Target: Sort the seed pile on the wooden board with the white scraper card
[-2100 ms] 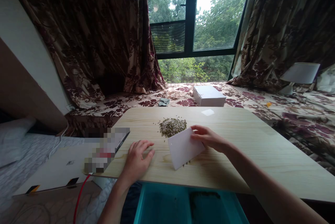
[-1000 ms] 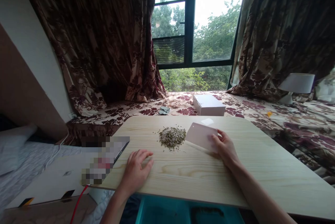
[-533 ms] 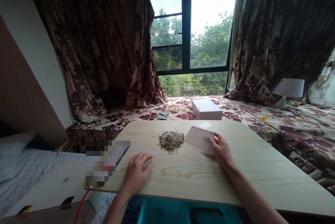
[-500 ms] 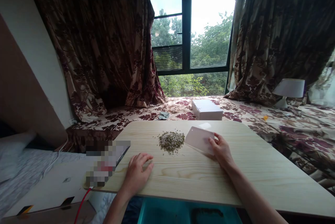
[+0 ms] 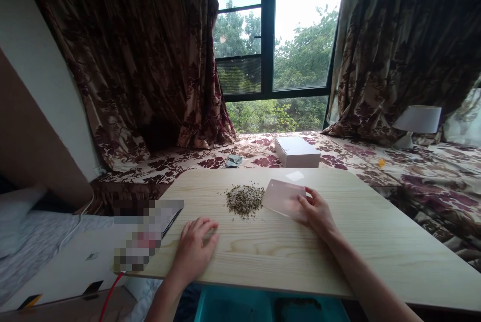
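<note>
A loose pile of small green and whitish grains, like mung beans mixed with rice, lies on the pale wood-grain table. My right hand grips the right end of a thin, flat, pale plastic scraper with a small hole in one corner. The scraper is tilted, its left edge close beside the pile; whether it touches the grains I cannot tell. To the left of the pile, my left hand rests on the table, fingers spread a little and holding nothing.
Below the table's front edge sits a teal divided bin, dark bits in its right part. A blurred-out object with a red cable lies at the left. Behind stand a white box and a lamp.
The scraper has moved from in front of the pile to its right side, in my right hand. The few grains near the front are gathered in. Over the last second the hands stay nearly still.
</note>
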A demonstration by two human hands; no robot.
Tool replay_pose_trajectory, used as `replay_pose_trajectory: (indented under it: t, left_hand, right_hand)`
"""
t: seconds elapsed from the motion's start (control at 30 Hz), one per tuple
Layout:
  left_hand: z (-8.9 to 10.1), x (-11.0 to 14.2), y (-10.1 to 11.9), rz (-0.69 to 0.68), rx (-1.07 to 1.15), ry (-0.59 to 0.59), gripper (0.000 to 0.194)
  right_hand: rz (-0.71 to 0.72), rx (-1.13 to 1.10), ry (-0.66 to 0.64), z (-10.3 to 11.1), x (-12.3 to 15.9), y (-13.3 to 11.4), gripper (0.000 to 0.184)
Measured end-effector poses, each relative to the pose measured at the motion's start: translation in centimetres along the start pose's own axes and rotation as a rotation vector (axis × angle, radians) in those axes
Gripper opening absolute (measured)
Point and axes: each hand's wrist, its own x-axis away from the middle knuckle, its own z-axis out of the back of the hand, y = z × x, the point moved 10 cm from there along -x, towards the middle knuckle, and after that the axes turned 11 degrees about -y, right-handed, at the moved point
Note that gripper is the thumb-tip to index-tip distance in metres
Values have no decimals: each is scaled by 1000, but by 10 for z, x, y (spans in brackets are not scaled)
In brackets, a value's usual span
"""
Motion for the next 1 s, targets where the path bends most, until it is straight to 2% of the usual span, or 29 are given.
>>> replay_pose_trajectory:
  t: [0.23,0.5,1.0]
  left_hand:
    - [-7,-5,1,69,-53,-61,23]
    - [-6,1,3,7,-65,64,23]
    - [-5,2,3,9,-66,62,23]
  right_hand:
    - [-25,-28,12,0,3,-1,53]
    - [-10,-22,39,3,4,-3,51]
    - [-7,-19,9,-1,4,-5,55]
